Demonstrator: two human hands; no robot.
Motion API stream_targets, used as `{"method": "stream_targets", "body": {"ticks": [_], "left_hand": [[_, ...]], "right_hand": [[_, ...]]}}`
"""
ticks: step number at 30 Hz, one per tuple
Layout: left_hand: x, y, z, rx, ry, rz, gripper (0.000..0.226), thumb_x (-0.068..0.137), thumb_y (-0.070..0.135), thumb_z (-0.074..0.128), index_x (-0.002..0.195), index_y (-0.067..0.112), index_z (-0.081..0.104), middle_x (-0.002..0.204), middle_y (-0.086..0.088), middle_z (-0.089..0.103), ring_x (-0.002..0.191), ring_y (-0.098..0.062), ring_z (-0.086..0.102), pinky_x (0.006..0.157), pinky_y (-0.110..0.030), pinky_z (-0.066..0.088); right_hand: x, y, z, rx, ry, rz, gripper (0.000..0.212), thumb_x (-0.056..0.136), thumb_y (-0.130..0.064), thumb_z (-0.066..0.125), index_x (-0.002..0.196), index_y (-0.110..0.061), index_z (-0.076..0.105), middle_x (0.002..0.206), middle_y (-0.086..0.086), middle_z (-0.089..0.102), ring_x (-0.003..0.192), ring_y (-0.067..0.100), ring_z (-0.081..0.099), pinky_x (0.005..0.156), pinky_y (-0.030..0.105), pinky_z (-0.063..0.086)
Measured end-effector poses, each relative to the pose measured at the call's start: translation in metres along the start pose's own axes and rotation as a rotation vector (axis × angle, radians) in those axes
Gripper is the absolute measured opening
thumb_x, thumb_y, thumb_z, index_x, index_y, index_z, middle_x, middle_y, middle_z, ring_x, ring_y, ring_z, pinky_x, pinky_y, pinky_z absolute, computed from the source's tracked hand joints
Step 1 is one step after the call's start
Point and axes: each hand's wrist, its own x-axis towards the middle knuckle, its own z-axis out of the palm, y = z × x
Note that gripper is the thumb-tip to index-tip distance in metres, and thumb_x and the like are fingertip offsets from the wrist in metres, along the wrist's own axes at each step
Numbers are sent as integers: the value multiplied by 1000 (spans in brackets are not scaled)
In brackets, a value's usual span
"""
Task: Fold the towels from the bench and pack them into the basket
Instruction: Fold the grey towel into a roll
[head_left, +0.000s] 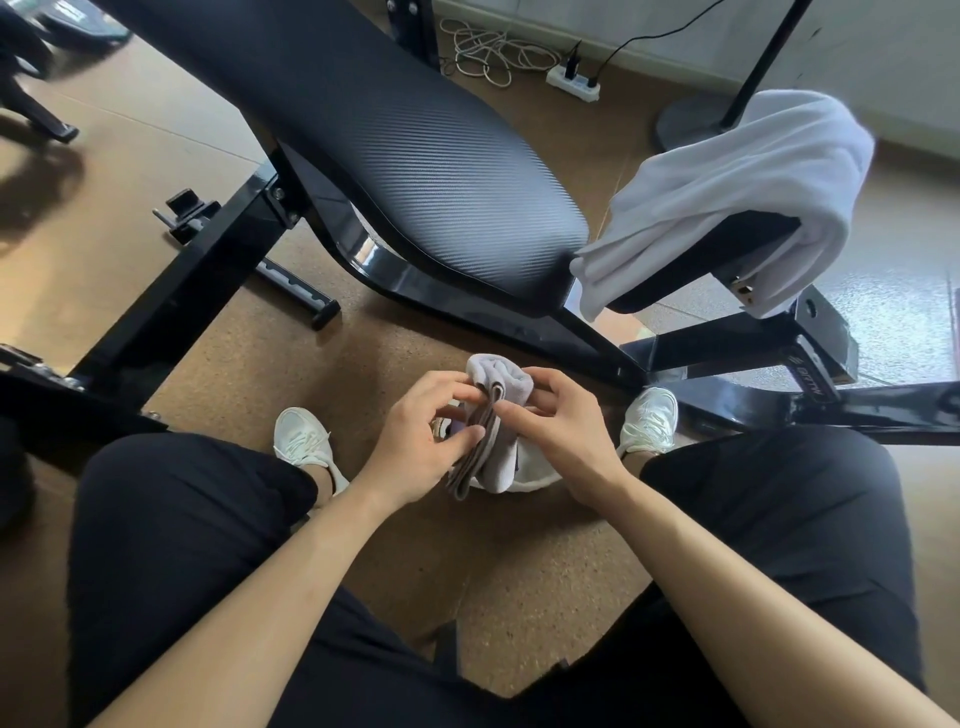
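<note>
Thumb and fingers of the left hand (415, 441) are pinching the stacked, brown-trimmed edges of a small grey towel (503, 382), curling closed around the layers. Opposite, the right hand (563, 441) is cupping the same bundle from the other side, its forefinger lying along the fold and its other fingers wrapping behind the cloth. Both hands are closing on the one piece and holding it in the air between the knees.

Directly beneath the grip a white rounded shape (537, 477) is showing; whether it is the basket or another towel I cannot tell.

Judging by how it is sagging, the grey towel is light, soft and limp. It is likely to spring open wherever it is released, so the stacked edges and the fold, where the layers are pinned together, look like the safest places to hold.

Beyond the grip and up to the right, a larger white towel (737, 182) is draping over the seat pad of the black bench (395, 156), unfolded and hanging off both sides. White shoes (304, 434) are resting on the floor (519, 571) either side of the hands.
</note>
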Motion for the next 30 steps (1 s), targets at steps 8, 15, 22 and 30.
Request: {"method": "stream_targets", "body": {"ticks": [8, 15, 22, 30], "left_hand": [[-4, 3, 2, -173, -156, -5, 26, 94, 8, 69, 118, 14, 77, 142, 7, 63, 133, -7, 56, 106, -42, 53], [4, -1, -5, -126, 57, -109, 21, 96, 9, 66, 111, 22, 72, 115, 6, 71, 111, -10, 66, 95, -40, 57], [8, -6, -6, -285, -307, -348, 62, 84, 43, 74, 140, 33, 49, 132, 10, 61, 124, -9, 60, 98, -26, 55], [7, -11, -3, -127, -310, -362, 71, 79, 34, 87, 140, 26, 51, 127, 7, 64, 118, -14, 62, 90, -27, 57]], "right_hand": [[2, -1, 0, 12, 84, 20, 55, 76, -48, 86, 119, -23, 65, 107, -8, 72, 98, 8, 71, 86, 31, 61], [7, -5, -14, 136, 23, 18, 32, 87, -21, 79, 116, -15, 67, 104, 3, 72, 89, 3, 70, 67, 15, 54], [12, -11, -27, 294, -36, -55, 30, 91, -14, 74, 120, -9, 65, 106, 5, 71, 99, 18, 71, 81, 30, 57], [11, -11, -31, 383, 33, 1, 27, 92, -15, 73, 116, -6, 67, 98, 1, 72, 93, 16, 71, 81, 34, 58]]}}
